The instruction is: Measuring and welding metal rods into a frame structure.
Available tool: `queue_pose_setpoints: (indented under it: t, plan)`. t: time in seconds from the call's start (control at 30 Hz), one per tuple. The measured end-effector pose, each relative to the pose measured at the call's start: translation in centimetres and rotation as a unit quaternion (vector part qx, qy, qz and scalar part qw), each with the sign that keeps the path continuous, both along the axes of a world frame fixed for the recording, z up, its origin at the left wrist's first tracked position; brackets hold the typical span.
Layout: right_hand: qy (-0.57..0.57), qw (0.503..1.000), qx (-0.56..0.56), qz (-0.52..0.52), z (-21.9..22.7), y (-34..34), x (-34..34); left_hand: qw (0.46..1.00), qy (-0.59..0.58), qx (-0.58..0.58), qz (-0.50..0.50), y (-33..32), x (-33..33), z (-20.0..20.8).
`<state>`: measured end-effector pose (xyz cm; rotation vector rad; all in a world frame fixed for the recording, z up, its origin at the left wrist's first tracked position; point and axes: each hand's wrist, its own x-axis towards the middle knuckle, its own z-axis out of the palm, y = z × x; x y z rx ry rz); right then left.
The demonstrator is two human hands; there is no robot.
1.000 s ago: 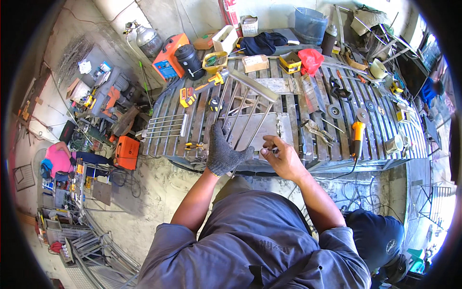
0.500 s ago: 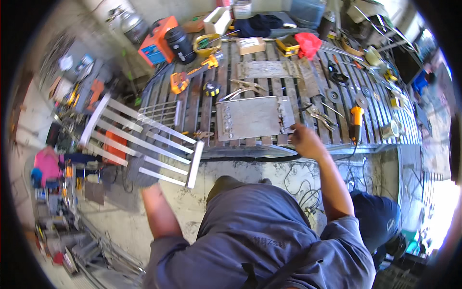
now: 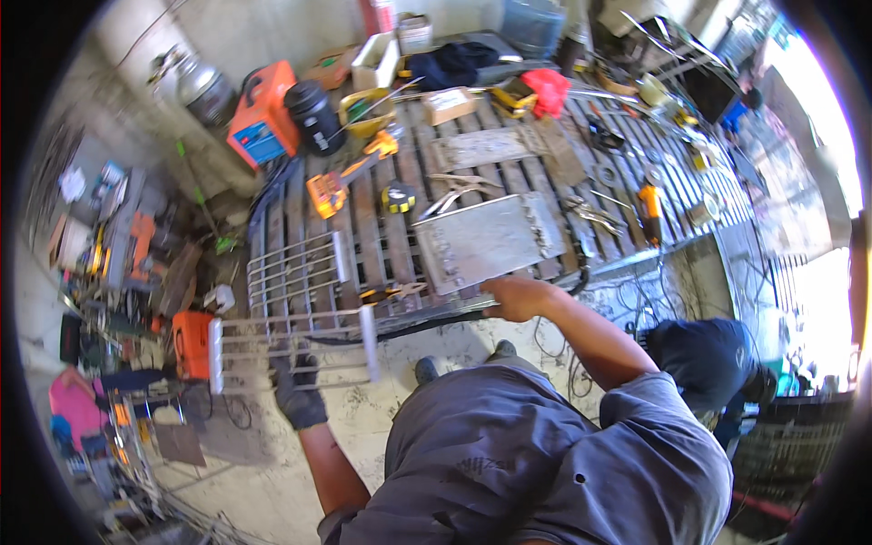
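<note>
My left hand (image 3: 300,400), in a dark grey glove, is closed around the bars of a pale metal grate (image 3: 370,343), holding it off the bench's front left edge. The grate has several thin rods between two flat end bars. A similar second grate (image 3: 339,256) lies on the left end of the slatted metal bench (image 3: 391,241). Bare and apparently holding nothing, my right hand (image 3: 513,298) has its fingers loosely extended at the bench's front edge. It is nearest the flat metal plate (image 3: 486,241), whose two sides carry rough lumps; whether the fingers touch it I cannot tell.
Pliers (image 3: 400,292), a tape measure (image 3: 398,197), clamps (image 3: 459,191) and a yellow-orange grinder (image 3: 650,213) lie on the bench. An orange machine (image 3: 263,113) and a black jug (image 3: 313,118) stand behind. At right, a person in dark clothing (image 3: 699,359) bends low near floor cables.
The grate in my left hand has come lower and levelled out. My right hand has moved left along the bench's front edge, and the whole view has turned.
</note>
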<state>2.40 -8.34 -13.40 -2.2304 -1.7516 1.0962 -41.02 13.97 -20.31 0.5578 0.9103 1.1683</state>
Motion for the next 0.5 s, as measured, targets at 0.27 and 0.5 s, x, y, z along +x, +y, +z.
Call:
queue_pose_setpoints:
  t: [0.27,0.5]
  plan:
    - [-0.077,0.983,0.018,-0.163,4.7,3.4,3.9,0.971,-0.165,-0.069,-0.158,-2.7,10.5,-3.3]
    - [-0.108,0.977,0.049,-0.178,4.2,6.0,9.4,0.93,-0.242,-0.179,-0.209,-5.3,21.9,-5.6]
